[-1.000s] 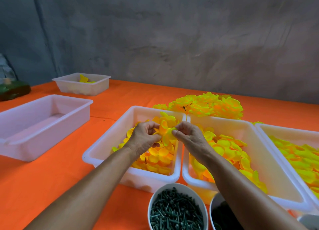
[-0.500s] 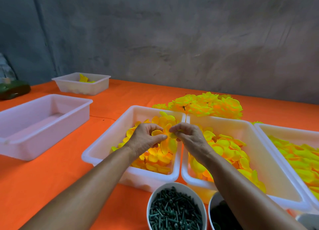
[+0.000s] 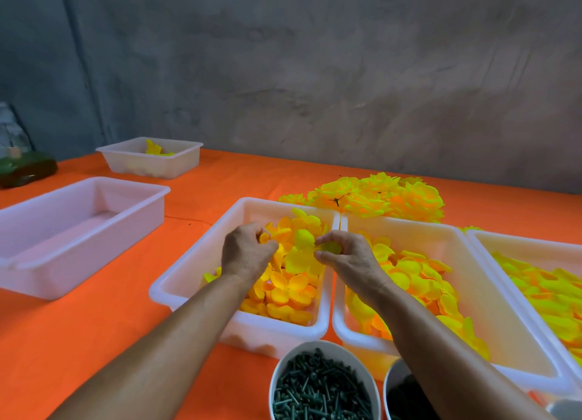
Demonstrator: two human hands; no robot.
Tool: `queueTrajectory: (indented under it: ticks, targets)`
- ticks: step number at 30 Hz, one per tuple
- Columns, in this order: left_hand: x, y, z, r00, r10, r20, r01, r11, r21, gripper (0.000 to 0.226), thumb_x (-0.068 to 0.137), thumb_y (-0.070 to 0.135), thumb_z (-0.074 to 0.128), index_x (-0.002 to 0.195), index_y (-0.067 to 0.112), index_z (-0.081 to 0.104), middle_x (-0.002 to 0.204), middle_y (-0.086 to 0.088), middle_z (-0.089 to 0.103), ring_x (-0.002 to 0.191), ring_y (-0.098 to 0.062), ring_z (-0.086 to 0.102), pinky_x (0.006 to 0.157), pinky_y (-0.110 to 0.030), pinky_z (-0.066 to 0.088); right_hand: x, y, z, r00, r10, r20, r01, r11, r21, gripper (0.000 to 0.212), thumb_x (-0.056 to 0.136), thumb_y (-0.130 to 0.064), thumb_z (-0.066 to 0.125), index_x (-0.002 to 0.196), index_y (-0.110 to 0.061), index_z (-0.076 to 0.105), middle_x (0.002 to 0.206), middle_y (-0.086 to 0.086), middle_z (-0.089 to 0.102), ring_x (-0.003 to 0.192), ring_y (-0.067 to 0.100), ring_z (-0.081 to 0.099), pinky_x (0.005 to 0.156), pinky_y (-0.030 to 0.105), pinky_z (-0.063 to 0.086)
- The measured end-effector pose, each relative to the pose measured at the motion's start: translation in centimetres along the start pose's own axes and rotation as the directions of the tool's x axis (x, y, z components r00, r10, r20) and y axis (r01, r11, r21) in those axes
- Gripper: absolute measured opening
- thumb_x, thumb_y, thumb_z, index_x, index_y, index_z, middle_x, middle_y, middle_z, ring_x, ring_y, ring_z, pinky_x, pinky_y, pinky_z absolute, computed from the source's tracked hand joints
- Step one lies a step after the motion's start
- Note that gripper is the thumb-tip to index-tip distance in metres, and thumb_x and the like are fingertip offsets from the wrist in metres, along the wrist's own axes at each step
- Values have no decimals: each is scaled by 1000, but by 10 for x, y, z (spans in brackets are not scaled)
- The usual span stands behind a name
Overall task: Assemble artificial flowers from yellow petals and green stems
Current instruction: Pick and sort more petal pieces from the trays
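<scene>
Ideally, at frame centre, the left hand (image 3: 248, 251) should steady its pinched small petal (image 3: 264, 237) while the right hand (image 3: 345, 256), fingers curled round a yellow-green petal (image 3: 329, 247), aligns centres squarely.

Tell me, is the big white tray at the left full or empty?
Empty: inside the big white tray only its bare floor and walls show, no petals.

Both hands (image 3: 248, 252) (image 3: 346, 259) pinching yellow petals (image 3: 304, 240)

Grey mottled wall (image 3: 315, 73) behind orange-covered table (image 3: 78, 341).
</scene>
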State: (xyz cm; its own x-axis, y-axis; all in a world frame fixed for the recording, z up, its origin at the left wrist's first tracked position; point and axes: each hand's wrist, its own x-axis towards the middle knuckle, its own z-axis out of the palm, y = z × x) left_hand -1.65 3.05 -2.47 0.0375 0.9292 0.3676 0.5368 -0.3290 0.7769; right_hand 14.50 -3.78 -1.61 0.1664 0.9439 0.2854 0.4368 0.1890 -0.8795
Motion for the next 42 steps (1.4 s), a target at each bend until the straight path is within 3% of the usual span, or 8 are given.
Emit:
queueTrajectory:
  ticks: [10, 15, 18, 22, 25, 27, 34, 42]
  targets:
    - [-1, 1, 2, 958, -216, 186, 182, 966, 185, 16, 75, 19, 63, 60, 14, 60, 65, -9, 59, 82, -37, 59, 63, -32, 41, -1, -3, -2, 1000, -8, -4, 9, 974, 225, 12, 87, -2, 62, 83, -13, 61, 73, 2, 56, 65, 11, 50, 62, 20, 43]
    - [-2, -2, 5, 923, -320, 212, 242, 914, 324, 33, 74, 20, 60, 93, -7, 64, 105, -24, 65, 100, -37, 61, 74, -42, 50, 0, 1, -2, 1000, -5, -3, 6, 973, 231, 10, 85, -5, 66, 92, -12, 64, 80, 1, 61, 68, 7, 56, 61, 15, 46]
    - [-4, 1, 5, 925, -283, 252, 203, 932, 301, 10, 75, 18, 61, 76, 9, 66, 96, -17, 67, 102, -36, 60, 71, -39, 48, 1, 2, -2, 1000, 0, -2, 0, 975, 224, 11, 84, -6, 67, 92, -14, 65, 84, 1, 61, 71, 8, 57, 61, 15, 47]
    - [-3, 3, 1, 981, -156, 117, 133, 974, 182, 29, 82, 22, 60, 109, 18, 69, 121, -11, 61, 114, -33, 54, 94, -35, 45, 2, 3, -2, 1000, 2, 2, -3, 973, 230, 10, 84, -5, 67, 91, -12, 64, 77, 0, 60, 67, 7, 55, 60, 15, 46]
    - [-4, 10, -1, 1000, 0, -28, -3, 993, -118, 28, 87, 29, 62, 85, 2, 71, 97, -20, 65, 97, -34, 58, 84, -37, 44, 3, 3, -1, 1000, 4, 5, -5, 975, 221, 10, 84, -5, 67, 92, -9, 64, 76, 0, 60, 67, 8, 55, 61, 15, 46]
    - [-9, 15, -2, 997, 58, 59, -43, 973, -225, 34, 84, 35, 69, 81, 2, 71, 83, -15, 66, 82, -26, 58, 80, -36, 45, 2, 3, -1, 1000, -10, 24, 4, 977, 215, 9, 83, -4, 68, 91, -7, 64, 76, 3, 60, 67, 8, 55, 62, 17, 45]
    - [-15, 13, 1, 940, 187, 284, -81, 934, -347, 11, 82, 0, 67, 82, -11, 66, 71, -11, 54, 71, -18, 45, 66, -35, 42, 1, 3, 1, 997, -50, 51, 40, 983, 182, 10, 84, 5, 62, 88, -3, 66, 80, 9, 64, 70, 9, 57, 66, 15, 44]
    - [-12, 9, 3, 941, 136, 309, -41, 954, -296, 28, 76, 5, 75, 81, -18, 60, 67, -15, 54, 66, -19, 49, 67, -48, 51, 3, 5, 0, 1000, -19, -8, 20, 986, 168, 6, 77, 5, 70, 78, 0, 69, 66, 11, 68, 56, 8, 64, 60, 19, 50]
